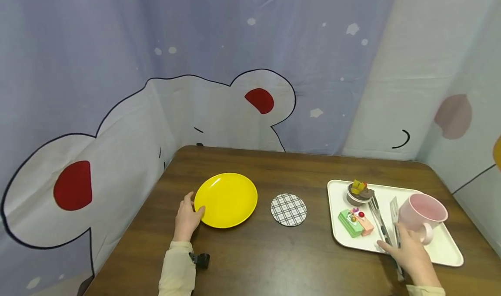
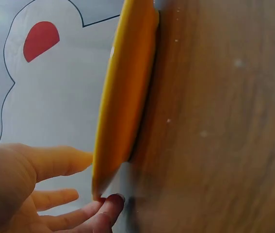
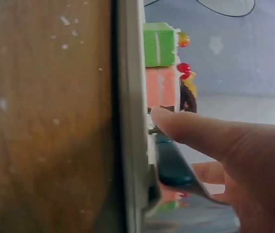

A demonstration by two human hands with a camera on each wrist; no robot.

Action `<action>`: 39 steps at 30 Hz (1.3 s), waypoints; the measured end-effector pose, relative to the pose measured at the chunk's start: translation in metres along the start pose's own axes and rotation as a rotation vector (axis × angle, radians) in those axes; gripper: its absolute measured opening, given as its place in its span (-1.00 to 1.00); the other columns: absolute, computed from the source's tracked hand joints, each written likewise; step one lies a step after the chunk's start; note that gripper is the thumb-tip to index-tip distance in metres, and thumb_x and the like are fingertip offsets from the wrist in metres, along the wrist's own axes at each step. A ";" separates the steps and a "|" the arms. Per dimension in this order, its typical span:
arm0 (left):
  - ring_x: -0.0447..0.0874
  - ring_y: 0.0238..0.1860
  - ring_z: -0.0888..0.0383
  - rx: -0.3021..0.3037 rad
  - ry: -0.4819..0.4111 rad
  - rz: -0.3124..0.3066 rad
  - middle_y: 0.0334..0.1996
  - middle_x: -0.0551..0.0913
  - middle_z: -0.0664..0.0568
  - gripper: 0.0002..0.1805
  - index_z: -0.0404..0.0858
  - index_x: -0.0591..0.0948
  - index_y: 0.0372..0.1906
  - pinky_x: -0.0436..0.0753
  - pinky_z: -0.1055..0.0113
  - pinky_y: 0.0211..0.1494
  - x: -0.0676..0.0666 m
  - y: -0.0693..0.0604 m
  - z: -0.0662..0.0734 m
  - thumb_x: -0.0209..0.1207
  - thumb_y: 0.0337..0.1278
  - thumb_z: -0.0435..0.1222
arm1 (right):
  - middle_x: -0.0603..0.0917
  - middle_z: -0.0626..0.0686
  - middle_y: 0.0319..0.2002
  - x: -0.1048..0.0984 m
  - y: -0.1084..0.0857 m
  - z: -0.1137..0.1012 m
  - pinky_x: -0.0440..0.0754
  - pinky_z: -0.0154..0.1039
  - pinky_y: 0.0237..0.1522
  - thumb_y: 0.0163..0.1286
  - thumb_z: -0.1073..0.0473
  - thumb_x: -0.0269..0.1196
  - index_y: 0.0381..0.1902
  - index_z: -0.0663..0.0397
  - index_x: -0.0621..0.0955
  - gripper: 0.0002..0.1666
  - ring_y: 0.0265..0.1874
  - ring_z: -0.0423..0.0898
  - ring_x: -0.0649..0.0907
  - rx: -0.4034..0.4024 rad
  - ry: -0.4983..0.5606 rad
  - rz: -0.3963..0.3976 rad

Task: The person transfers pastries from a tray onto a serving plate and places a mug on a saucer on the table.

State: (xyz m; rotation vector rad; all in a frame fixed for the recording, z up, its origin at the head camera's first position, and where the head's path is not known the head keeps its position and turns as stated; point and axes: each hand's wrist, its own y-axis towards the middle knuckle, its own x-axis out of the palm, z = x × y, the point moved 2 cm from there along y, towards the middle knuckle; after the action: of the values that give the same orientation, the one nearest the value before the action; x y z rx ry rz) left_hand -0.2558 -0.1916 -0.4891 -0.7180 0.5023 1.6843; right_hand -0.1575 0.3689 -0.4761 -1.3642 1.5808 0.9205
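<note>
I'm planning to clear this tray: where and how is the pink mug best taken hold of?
Probably by its handle, coming from the near side. The pink mug stands upright on the tray, with the handle jutting toward the person, close to the right hand. Coming from the left looks more awkward, since a fork and a flat-bladed utensil lie there.

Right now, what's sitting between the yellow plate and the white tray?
A round checked coaster lies on the brown table between the yellow plate and the white tray; the head view shows it.
</note>
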 end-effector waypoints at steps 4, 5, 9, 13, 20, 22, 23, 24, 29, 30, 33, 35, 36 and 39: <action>0.52 -0.11 -0.17 0.002 0.012 -0.010 -0.01 0.49 -0.37 -0.24 -0.40 0.10 0.45 0.49 -0.10 0.05 0.001 0.002 -0.003 0.12 0.25 -0.26 | 0.28 0.71 0.12 0.003 0.003 0.001 0.39 0.42 -0.01 0.22 -0.05 0.30 0.23 0.58 0.22 -0.07 0.08 0.63 0.33 -0.004 -0.017 -0.008; 0.53 -0.15 -0.14 0.000 0.017 -0.012 -0.04 0.52 -0.36 -0.25 -0.40 0.10 0.45 0.50 -0.06 0.01 0.001 0.003 -0.004 0.12 0.26 -0.24 | 0.28 0.70 0.13 0.004 0.003 0.001 0.38 0.42 0.00 0.24 -0.07 0.29 0.23 0.59 0.22 -0.07 0.08 0.63 0.33 -0.003 -0.023 -0.011; 0.53 -0.30 -0.04 -0.007 0.034 -0.024 -0.13 0.60 -0.31 -0.25 -0.40 0.12 0.46 0.51 0.07 -0.13 0.000 0.005 -0.006 0.12 0.27 -0.21 | 0.30 0.68 0.12 0.005 0.005 0.002 0.36 0.41 0.03 0.28 -0.09 0.25 0.24 0.58 0.23 -0.09 0.09 0.61 0.33 -0.001 -0.030 -0.009; 0.50 -0.37 0.01 -0.015 0.048 -0.043 -0.19 0.59 -0.27 -0.25 -0.38 0.14 0.46 0.48 0.18 -0.24 0.000 0.006 -0.005 0.14 0.25 -0.22 | 0.33 0.67 0.08 0.006 0.005 0.002 0.36 0.40 0.03 0.26 -0.02 0.26 0.20 0.59 0.27 -0.15 0.06 0.58 0.35 -0.017 -0.029 0.021; 0.44 -0.39 0.04 -0.022 0.064 -0.062 -0.29 0.55 -0.19 -0.27 -0.38 0.18 0.44 0.42 0.26 -0.28 0.001 0.006 -0.005 0.16 0.23 -0.26 | 0.36 0.67 0.04 0.008 0.004 0.004 0.37 0.39 0.01 0.22 0.03 0.28 0.16 0.62 0.31 -0.19 0.02 0.58 0.38 -0.035 -0.042 0.042; 0.43 -0.39 0.05 -0.026 0.065 -0.066 -0.30 0.54 -0.18 -0.28 -0.38 0.19 0.44 0.41 0.27 -0.29 0.001 0.006 -0.004 0.15 0.23 -0.26 | 0.38 0.67 0.03 0.007 0.004 0.004 0.39 0.39 -0.01 0.22 0.04 0.27 0.15 0.61 0.33 -0.21 0.01 0.58 0.39 -0.036 -0.049 0.041; 0.43 -0.40 0.05 -0.030 0.065 -0.068 -0.30 0.53 -0.18 -0.28 -0.38 0.19 0.44 0.40 0.27 -0.30 0.001 0.006 -0.004 0.15 0.24 -0.26 | 0.39 0.66 0.01 0.007 0.005 0.004 0.41 0.38 -0.03 0.23 0.05 0.27 0.13 0.61 0.35 -0.23 -0.01 0.58 0.41 -0.038 -0.051 0.042; 0.42 -0.40 0.05 -0.033 0.066 -0.070 -0.31 0.53 -0.17 -0.28 -0.39 0.19 0.44 0.39 0.28 -0.30 0.001 0.006 -0.005 0.15 0.24 -0.26 | 0.41 0.65 -0.01 0.007 0.005 0.003 0.42 0.37 -0.06 0.23 0.06 0.27 0.12 0.61 0.37 -0.26 -0.03 0.58 0.43 -0.042 -0.050 0.045; 0.40 -0.43 0.06 -0.048 0.065 -0.086 -0.35 0.49 -0.14 -0.28 -0.36 0.17 0.45 0.36 0.31 -0.35 0.002 0.006 -0.006 0.13 0.25 -0.26 | 0.54 0.38 -0.38 0.005 0.001 0.001 0.52 0.17 -0.31 0.20 0.15 0.27 0.01 0.55 0.48 -0.42 -0.37 0.28 0.58 -0.063 -0.020 0.098; 0.40 -0.43 0.06 -0.048 0.062 -0.088 -0.35 0.49 -0.14 -0.28 -0.36 0.16 0.46 0.35 0.31 -0.35 0.002 0.005 -0.006 0.13 0.25 -0.26 | 0.54 0.35 -0.40 0.005 0.000 0.001 0.52 0.16 -0.35 0.20 0.17 0.26 0.00 0.55 0.50 -0.46 -0.40 0.25 0.58 -0.069 -0.011 0.112; 0.39 -0.44 0.06 -0.050 0.051 -0.091 -0.37 0.47 -0.13 -0.28 -0.34 0.15 0.46 0.34 0.32 -0.37 0.003 0.006 -0.007 0.12 0.26 -0.27 | 0.55 0.43 -0.37 0.005 -0.002 0.002 0.52 0.20 -0.33 0.23 0.22 0.23 -0.04 0.54 0.52 -0.54 -0.37 0.35 0.58 -0.079 -0.005 0.147; 0.38 -0.44 0.06 -0.049 0.044 -0.091 -0.38 0.46 -0.13 -0.28 -0.33 0.15 0.46 0.34 0.32 -0.37 0.002 0.005 -0.008 0.12 0.26 -0.27 | 0.55 0.53 -0.27 0.006 -0.002 0.003 0.51 0.28 -0.26 0.25 0.25 0.21 -0.06 0.54 0.53 -0.58 -0.26 0.47 0.57 -0.086 -0.005 0.170; 0.38 -0.44 0.06 -0.052 0.040 -0.094 -0.38 0.46 -0.13 -0.28 -0.33 0.14 0.46 0.34 0.31 -0.36 0.002 0.005 -0.008 0.12 0.27 -0.27 | 0.53 0.57 -0.20 0.006 -0.002 0.003 0.49 0.32 -0.22 0.26 0.26 0.20 -0.06 0.55 0.53 -0.60 -0.19 0.52 0.54 -0.090 -0.004 0.176; 0.38 -0.43 0.06 -0.055 0.036 -0.097 -0.37 0.46 -0.13 -0.27 -0.33 0.14 0.47 0.34 0.31 -0.36 0.002 0.005 -0.008 0.12 0.27 -0.27 | 0.52 0.59 -0.14 0.007 -0.003 0.005 0.46 0.36 -0.16 0.28 0.28 0.18 -0.06 0.55 0.53 -0.61 -0.10 0.55 0.51 -0.096 -0.005 0.185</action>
State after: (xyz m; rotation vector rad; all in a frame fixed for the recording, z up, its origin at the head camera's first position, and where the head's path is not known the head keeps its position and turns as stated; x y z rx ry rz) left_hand -0.2595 -0.1969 -0.4965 -0.8015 0.4413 1.6020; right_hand -0.1541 0.3701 -0.4844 -1.2950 1.6992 1.1221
